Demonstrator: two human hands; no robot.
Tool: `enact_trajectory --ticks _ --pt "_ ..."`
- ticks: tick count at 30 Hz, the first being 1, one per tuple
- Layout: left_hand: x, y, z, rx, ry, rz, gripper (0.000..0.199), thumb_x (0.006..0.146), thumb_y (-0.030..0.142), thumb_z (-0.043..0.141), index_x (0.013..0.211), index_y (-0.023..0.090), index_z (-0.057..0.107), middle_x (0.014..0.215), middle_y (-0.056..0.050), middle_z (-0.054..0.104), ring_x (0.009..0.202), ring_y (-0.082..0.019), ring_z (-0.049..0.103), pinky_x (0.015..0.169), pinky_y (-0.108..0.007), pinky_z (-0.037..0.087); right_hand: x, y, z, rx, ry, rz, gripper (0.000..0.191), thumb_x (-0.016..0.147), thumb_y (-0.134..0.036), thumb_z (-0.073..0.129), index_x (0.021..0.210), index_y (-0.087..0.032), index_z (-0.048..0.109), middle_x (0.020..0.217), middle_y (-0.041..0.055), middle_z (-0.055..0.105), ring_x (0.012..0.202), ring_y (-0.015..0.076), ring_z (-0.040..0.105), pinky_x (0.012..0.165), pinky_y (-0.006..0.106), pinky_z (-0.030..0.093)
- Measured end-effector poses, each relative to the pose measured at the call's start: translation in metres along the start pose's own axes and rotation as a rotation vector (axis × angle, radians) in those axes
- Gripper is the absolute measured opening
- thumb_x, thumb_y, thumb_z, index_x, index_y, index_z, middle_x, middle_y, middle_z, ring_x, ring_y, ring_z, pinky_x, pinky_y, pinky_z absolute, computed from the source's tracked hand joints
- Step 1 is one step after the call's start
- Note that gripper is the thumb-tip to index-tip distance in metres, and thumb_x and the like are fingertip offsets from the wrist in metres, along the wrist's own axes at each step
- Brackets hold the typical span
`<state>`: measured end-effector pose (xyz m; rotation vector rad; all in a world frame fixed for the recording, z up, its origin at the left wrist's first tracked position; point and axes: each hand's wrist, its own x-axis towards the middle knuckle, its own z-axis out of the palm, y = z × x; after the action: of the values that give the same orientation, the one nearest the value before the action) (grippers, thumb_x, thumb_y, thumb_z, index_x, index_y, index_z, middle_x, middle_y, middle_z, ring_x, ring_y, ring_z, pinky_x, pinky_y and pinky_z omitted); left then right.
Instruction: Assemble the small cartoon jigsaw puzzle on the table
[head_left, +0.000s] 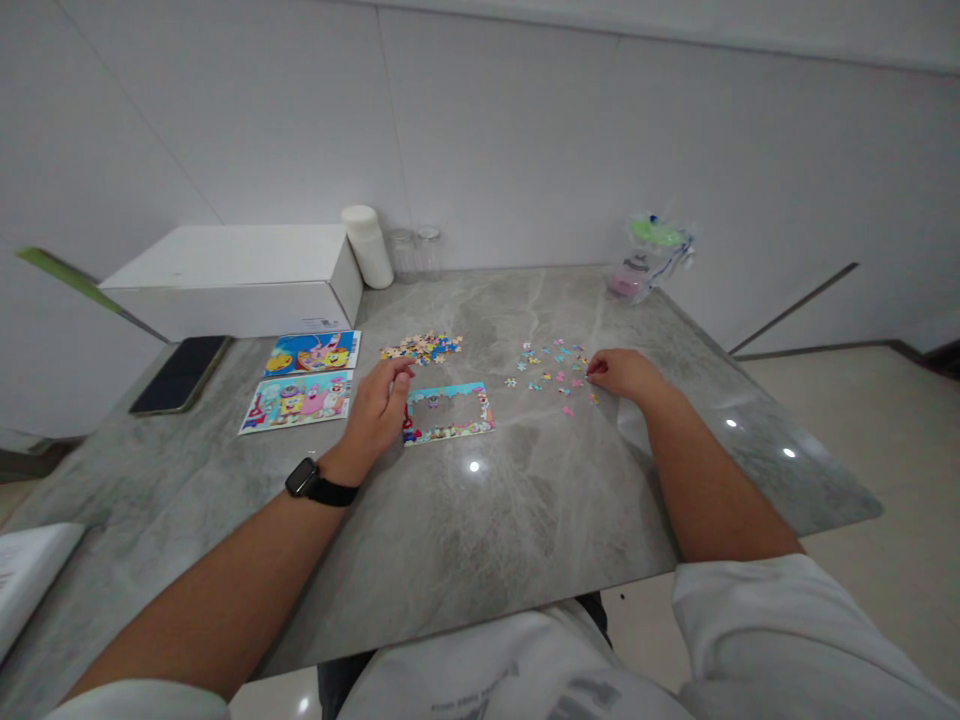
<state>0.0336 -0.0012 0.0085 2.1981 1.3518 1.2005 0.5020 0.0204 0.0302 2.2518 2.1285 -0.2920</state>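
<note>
A partly assembled jigsaw puzzle lies on the table, its colourful border joined around a bare grey middle. My left hand, wearing a black watch, rests at the puzzle's left edge with loosely bent fingers and nothing visible in them. Loose puzzle pieces are scattered to the right of the border. At their right side, my right hand has its fingertips pinched together on a small puzzle piece, mostly hidden by the fingers. A heap of pieces sits beyond my left hand.
Two cartoon picture cards lie left of my left hand, near a dark phone. Behind them stand a white box, a white bottle and two clear glasses. A plastic bag sits at the back right.
</note>
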Motion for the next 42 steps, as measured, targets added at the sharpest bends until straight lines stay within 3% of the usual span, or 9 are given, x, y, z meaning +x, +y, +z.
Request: enact_trajectory --ticks 5,12,16,21,29,37,42 --pt "0.000 0.002 0.000 -0.004 -0.008 0.005 0.039 0.110 0.042 0.038 0.133 0.022 0.062 0.114 -0.008 0.071 0.108 -0.024 0.066 0.100 -0.041 0.052 -0.003 -0.010 -0.002 -0.038 -0.011 0.024 0.017 0.089 -0.036 0.070 0.096 -0.023 0.078 0.100 0.0089 0.080 0.089 0.0231 0.071 0.075 0.031 0.048" --pt "0.001 0.002 0.001 0.006 -0.039 0.020 0.039 0.110 0.043 0.037 0.129 0.021 0.064 0.112 -0.008 0.071 0.108 -0.024 0.066 0.100 -0.041 0.052 -0.003 -0.012 0.000 -0.080 -0.015 0.040 0.035 0.096 -0.052 0.061 0.093 -0.022 0.078 0.101 0.0125 0.080 0.092 0.0261 0.072 0.073 0.032 0.048" --pt "0.001 0.001 0.001 0.016 -0.049 0.031 0.039 0.111 0.043 0.037 0.127 0.021 0.065 0.112 -0.008 0.071 0.107 -0.023 0.066 0.100 -0.041 0.052 -0.001 -0.004 0.000 -0.027 0.056 0.054 0.025 0.095 -0.040 0.063 0.102 -0.021 0.079 0.105 0.0120 0.080 0.094 0.0253 0.072 0.077 0.032 0.050" --pt "0.001 0.000 0.001 0.015 -0.058 0.027 0.039 0.111 0.043 0.036 0.126 0.021 0.066 0.112 -0.008 0.071 0.108 -0.023 0.066 0.100 -0.041 0.052 0.002 0.000 0.003 0.044 0.014 -0.076 0.022 0.089 -0.024 0.067 0.107 -0.024 0.079 0.102 0.0047 0.080 0.092 0.0195 0.072 0.082 0.028 0.050" --pt "0.001 0.003 0.000 0.016 -0.065 0.033 0.037 0.110 0.042 0.038 0.124 0.022 0.066 0.114 -0.008 0.072 0.109 -0.024 0.067 0.101 -0.041 0.052 -0.003 0.001 -0.003 -0.023 -0.018 -0.066 0.009 0.088 -0.028 0.070 0.091 -0.024 0.078 0.095 0.0051 0.079 0.086 0.0213 0.070 0.074 0.030 0.047" --pt "0.001 0.003 0.001 0.012 -0.068 0.039 0.036 0.110 0.043 0.039 0.122 0.022 0.066 0.114 -0.007 0.072 0.110 -0.024 0.067 0.102 -0.042 0.052 -0.004 0.001 -0.008 0.006 0.029 -0.109 0.027 0.089 -0.015 0.064 0.111 -0.022 0.078 0.103 0.0072 0.079 0.093 0.0209 0.070 0.083 0.030 0.048" --pt "0.001 0.004 0.000 0.022 -0.073 0.027 0.038 0.110 0.044 0.038 0.121 0.022 0.067 0.113 -0.007 0.072 0.109 -0.024 0.067 0.101 -0.041 0.052 -0.002 -0.004 -0.007 0.010 0.020 -0.155 0.027 0.087 -0.017 0.064 0.108 -0.025 0.080 0.101 0.0052 0.079 0.091 0.0209 0.071 0.083 0.030 0.050"
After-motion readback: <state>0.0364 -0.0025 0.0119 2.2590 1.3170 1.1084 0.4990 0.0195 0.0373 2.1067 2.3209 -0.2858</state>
